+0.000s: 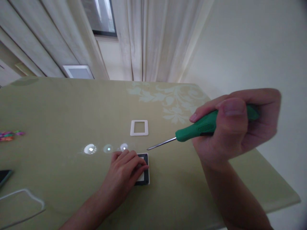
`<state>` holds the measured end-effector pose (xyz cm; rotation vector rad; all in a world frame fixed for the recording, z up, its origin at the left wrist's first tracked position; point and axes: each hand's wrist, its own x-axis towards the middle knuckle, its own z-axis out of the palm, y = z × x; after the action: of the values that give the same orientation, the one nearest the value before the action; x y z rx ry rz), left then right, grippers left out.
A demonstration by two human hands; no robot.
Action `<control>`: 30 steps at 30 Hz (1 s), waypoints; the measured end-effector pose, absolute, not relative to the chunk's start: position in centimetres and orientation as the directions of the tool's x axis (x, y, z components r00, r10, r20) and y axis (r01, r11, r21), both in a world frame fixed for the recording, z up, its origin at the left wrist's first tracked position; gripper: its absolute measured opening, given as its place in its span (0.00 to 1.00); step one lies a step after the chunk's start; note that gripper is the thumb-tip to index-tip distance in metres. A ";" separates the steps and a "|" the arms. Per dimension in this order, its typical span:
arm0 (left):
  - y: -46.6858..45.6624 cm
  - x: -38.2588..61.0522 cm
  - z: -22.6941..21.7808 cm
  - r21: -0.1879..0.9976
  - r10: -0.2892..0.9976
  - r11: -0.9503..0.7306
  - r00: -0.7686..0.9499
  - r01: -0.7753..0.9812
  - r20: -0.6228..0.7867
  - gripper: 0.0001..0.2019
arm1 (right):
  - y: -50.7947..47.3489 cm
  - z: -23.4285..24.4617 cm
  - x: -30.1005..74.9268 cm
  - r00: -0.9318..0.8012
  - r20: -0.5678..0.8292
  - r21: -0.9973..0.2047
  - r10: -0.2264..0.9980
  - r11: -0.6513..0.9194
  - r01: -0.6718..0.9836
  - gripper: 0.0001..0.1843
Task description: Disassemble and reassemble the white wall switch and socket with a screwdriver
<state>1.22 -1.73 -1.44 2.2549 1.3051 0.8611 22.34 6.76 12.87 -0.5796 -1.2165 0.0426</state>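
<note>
My right hand (236, 126) is closed around a green-handled screwdriver (203, 126), held above the table with its metal shaft pointing left and down. The tip hovers just above and right of a square switch module (144, 171) with a dark frame and white centre. My left hand (126, 169) lies on that module with fingers pressed flat, holding it down and covering most of it. A separate white square frame (139, 127) lies flat on the table a little farther away, untouched.
The table (72, 111) has a yellow-green cloth with a pale floral print at the far right. Coloured items (11, 135) lie at the left edge, a dark object (4, 176) and a clear plastic piece (20, 206) at near left. Curtains and a wall stand behind.
</note>
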 end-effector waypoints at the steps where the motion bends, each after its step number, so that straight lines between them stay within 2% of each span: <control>1: -1.6 1.2 -1.4 0.611 0.875 -0.483 0.373 0.627 0.309 0.12 | 6.7 12.9 22.4 0.362 0.869 -0.442 0.337 0.858 0.260 0.09; 5: -1.2 0.8 -1.1 0.654 0.896 -0.441 0.347 0.615 0.278 0.14 | 6.7 12.9 22.5 0.370 0.867 -0.437 0.334 0.866 0.242 0.09; 7: -0.9 0.4 -0.9 0.660 0.889 -0.450 0.371 0.601 0.269 0.11 | 6.7 13.0 22.5 0.386 0.869 -0.424 0.310 0.868 0.258 0.10; 10: -0.6 -0.3 -0.6 0.625 0.849 -0.517 0.446 0.585 0.285 0.05 | 6.8 13.2 22.4 0.397 0.876 -0.400 0.275 0.873 0.279 0.11; 15: -0.5 -0.9 -0.8 0.586 0.775 -0.603 0.570 0.541 0.272 0.05 | 6.6 13.2 22.2 0.402 0.870 -0.414 0.286 0.867 0.278 0.12; 18: -0.5 -1.2 -0.9 0.577 0.771 -0.609 0.576 0.544 0.271 0.03 | 6.3 13.2 22.1 0.400 0.867 -0.430 0.298 0.853 0.295 0.11; 19: -0.4 -1.4 -0.9 0.575 0.780 -0.600 0.567 0.556 0.265 0.06 | 6.2 13.2 22.1 0.405 0.859 -0.447 0.313 0.844 0.295 0.10; 21: -0.4 -1.7 -0.8 0.572 0.789 -0.581 0.573 0.579 0.222 0.17 | 6.2 13.3 22.0 0.432 0.830 -0.493 0.352 0.825 0.276 0.10; 23: -0.5 -1.8 -0.9 0.575 0.781 -0.572 0.603 0.585 0.163 0.33 | 6.3 13.3 22.0 0.430 0.836 -0.475 0.340 0.842 0.258 0.10; 25: -0.7 -1.7 -1.1 0.578 0.774 -0.567 0.620 0.587 0.131 0.44 | 6.6 13.3 22.1 0.411 0.865 -0.417 0.288 0.869 0.268 0.09; 27: -0.9 -1.5 -1.4 0.571 0.774 -0.574 0.616 0.587 0.146 0.47 | 6.8 13.3 22.2 0.391 0.887 -0.370 0.247 0.886 0.279 0.09; 30: -1.3 -1.1 -1.6 0.551 0.772 -0.597 0.604 0.583 0.198 0.48 | 6.8 13.3 22.4 0.387 0.884 -0.380 0.260 0.883 0.275 0.08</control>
<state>-1.11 -1.31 -1.62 2.3976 1.0789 0.5906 22.39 6.80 13.34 -0.5197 -1.1886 -0.0102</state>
